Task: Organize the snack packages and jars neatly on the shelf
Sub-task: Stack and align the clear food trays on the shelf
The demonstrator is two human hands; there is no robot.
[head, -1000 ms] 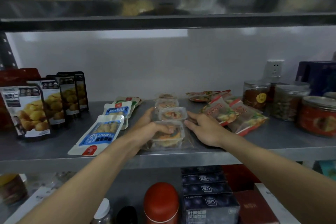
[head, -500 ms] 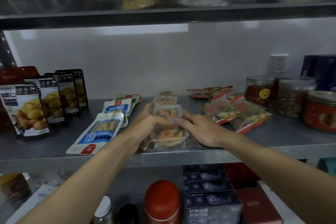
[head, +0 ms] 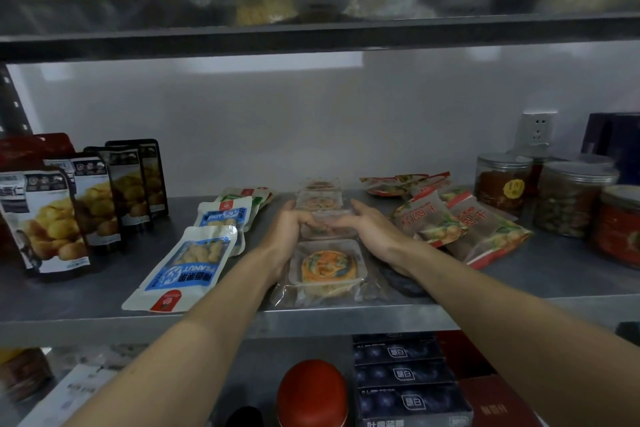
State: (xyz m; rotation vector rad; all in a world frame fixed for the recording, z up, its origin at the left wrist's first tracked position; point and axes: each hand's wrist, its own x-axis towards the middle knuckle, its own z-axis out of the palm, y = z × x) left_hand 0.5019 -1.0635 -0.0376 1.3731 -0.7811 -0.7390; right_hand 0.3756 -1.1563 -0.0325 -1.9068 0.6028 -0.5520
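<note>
Head view: left hand (head: 291, 236) and right hand (head: 372, 234), fingers curled, are now cupping the second clear plastic pastry pack (head: 327, 224) behind the front swirl pastry pack (head: 325, 267), having moved back along the row being straightened.

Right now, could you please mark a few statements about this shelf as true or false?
1. Both hands are on the second pastry tray in the middle row. True: the left hand and right hand flank the second tray.
2. The front tray is covered by a hand. False: its swirled pastry shows uncovered.
3. The peanut packs stand upright. False: they lie flat, left of the trays.
4. The jars stand at the right of the shelf. True.
5. The chestnut pouches lie flat. False: they stand upright at the left.
</note>
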